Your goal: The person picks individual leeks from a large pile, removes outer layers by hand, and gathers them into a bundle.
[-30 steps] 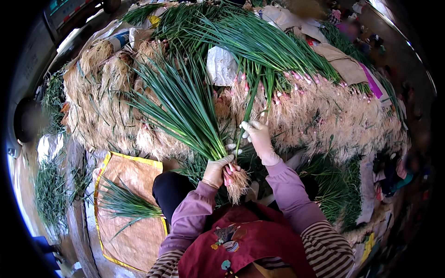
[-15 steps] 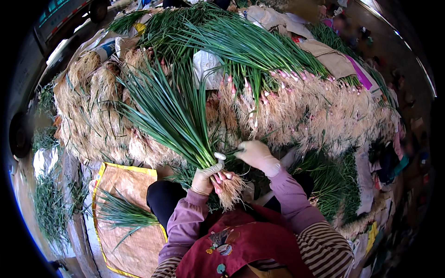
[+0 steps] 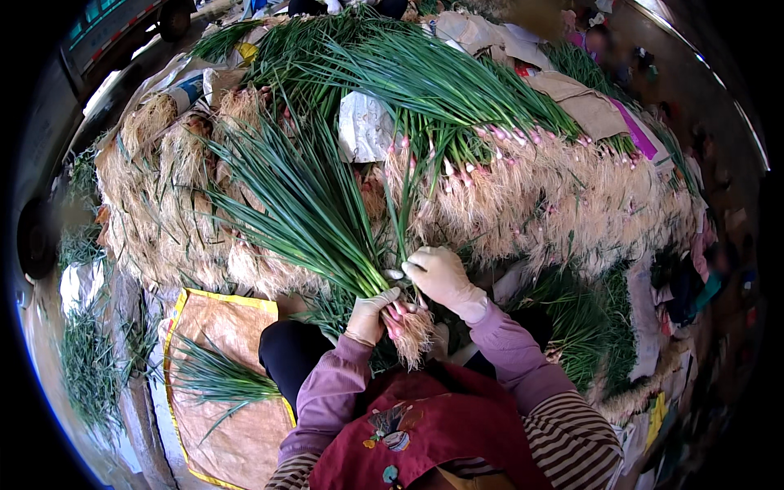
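My gloved left hand (image 3: 369,317) is closed round a bunch of spring onions (image 3: 322,224), just above its pink bulbs. The long green leaves fan out to the upper left, and pale roots hang toward my lap. Close beside it, my gloved right hand (image 3: 443,282) pinches a thin spring onion stalk (image 3: 400,220). Its leaves rise upward, and its lower end reaches the bunch's bulbs. The fingertips of both hands nearly meet, partly covering the stalks between them.
Ahead lies a large heap of spring onions (image 3: 441,77), its tangled roots (image 3: 531,208) facing me. A white sheet (image 3: 363,126) sits among them. To my left, a brown yellow-edged sack (image 3: 233,437) bears a small green bunch (image 3: 220,371). Loose greens (image 3: 563,318) lie at right.
My right hand has moved slightly left to the bunch, and a separate spring onion stalk now stands upright in its fingers. The left hand and its bunch have shifted slightly right.
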The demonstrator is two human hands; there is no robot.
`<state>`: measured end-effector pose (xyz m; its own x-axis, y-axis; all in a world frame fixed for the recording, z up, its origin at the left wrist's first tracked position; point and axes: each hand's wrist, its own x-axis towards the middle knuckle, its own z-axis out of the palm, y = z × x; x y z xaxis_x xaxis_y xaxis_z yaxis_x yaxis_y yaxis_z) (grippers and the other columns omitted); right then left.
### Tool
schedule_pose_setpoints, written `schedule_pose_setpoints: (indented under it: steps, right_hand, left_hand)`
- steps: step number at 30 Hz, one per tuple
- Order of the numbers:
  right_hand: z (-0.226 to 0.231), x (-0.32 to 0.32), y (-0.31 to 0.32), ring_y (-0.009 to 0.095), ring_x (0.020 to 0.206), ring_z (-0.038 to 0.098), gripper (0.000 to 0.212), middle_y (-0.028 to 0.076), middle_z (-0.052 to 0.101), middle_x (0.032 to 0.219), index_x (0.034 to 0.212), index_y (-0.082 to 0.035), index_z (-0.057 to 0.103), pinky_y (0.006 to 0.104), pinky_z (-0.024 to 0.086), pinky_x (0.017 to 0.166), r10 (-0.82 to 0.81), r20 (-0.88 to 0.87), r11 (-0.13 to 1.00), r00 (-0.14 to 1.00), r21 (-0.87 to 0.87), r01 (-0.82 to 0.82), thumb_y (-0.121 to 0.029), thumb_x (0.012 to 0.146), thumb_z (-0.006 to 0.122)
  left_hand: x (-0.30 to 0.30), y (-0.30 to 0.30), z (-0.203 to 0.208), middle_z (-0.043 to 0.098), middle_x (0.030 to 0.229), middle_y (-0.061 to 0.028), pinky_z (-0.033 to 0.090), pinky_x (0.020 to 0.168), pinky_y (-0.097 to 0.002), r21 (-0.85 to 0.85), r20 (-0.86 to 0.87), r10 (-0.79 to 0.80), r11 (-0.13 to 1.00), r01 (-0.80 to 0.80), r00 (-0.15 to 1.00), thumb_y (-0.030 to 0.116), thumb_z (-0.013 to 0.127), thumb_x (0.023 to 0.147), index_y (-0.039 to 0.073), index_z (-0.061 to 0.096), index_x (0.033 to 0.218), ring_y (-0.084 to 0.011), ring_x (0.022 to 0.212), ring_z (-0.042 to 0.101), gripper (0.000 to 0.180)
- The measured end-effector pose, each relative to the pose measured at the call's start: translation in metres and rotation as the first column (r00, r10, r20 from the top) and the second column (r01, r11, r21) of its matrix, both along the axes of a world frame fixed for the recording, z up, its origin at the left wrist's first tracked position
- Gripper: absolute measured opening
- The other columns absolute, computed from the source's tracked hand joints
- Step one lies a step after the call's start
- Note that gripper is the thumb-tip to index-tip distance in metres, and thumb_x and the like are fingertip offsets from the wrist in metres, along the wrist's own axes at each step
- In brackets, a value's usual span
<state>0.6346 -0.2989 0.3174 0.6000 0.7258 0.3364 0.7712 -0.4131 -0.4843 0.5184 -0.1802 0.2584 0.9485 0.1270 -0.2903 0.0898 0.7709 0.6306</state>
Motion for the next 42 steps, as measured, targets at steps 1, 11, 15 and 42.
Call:
schedule_pose_setpoints:
  steps: [1,11,15,42]
  right_hand:
    - [-0.004,-0.005,0.002,0.027,0.062,0.058,0.016,0.01,0.056,0.065,0.067,-0.007,0.058,0.0391,0.045,0.06,0.101,0.115,0.995,0.988,-0.035,-0.098,-0.019,0.079,0.057]
    - [-0.042,-0.017,0.012,0.019,0.058,0.061,0.016,0.011,0.061,0.062,0.076,0.003,0.062,0.0309,0.044,0.054,-0.079,-0.722,0.931,0.688,0.193,0.309,-0.01,0.082,0.056]
    - [-0.033,0.019,-0.005,0.038,0.062,0.057,0.037,0.02,0.06,0.069,0.072,-0.002,0.064,0.0402,0.046,0.063,-0.247,-0.36,0.895,0.9,-0.441,0.069,-0.039,0.079,0.065]
    - [-0.062,0.006,0.004,0.016,0.066,0.056,0.02,0.011,0.06,0.069,0.093,0.003,0.062,0.0292,0.044,0.062,-0.097,-0.735,0.917,0.671,0.196,0.348,-0.015,0.085,0.058]
  left_hand:
    - [0.002,-0.001,0.002,0.06,0.063,-0.0128,0.051,0.048,-0.0304,0.008,-0.038,-0.001,1.0,0.002,0.999,0.01,0.06,0.084,-0.002,0.054,0.102,-0.0235,0.056,0.063,0.022]
    - [0.0,-0.004,0.015,0.058,0.072,-0.0099,0.055,0.049,-0.0343,0.045,0.024,0.149,0.988,-0.15,0.989,0.007,0.063,0.082,-0.001,0.053,0.091,-0.0171,0.047,0.055,0.016]
    - [-0.009,0.005,0.016,0.06,0.078,-0.012,0.055,0.051,-0.0384,0.019,0.1,0.14,0.99,-0.142,0.985,0.003,0.064,0.078,0.0,0.049,0.1,-0.0194,0.048,0.057,0.027]
    - [0.001,0.005,0.02,0.057,0.059,-0.0114,0.055,0.057,-0.039,0.05,-0.027,0.049,0.998,-0.048,0.998,0.008,0.06,0.083,-0.006,0.059,0.083,-0.0235,0.052,0.06,0.014]
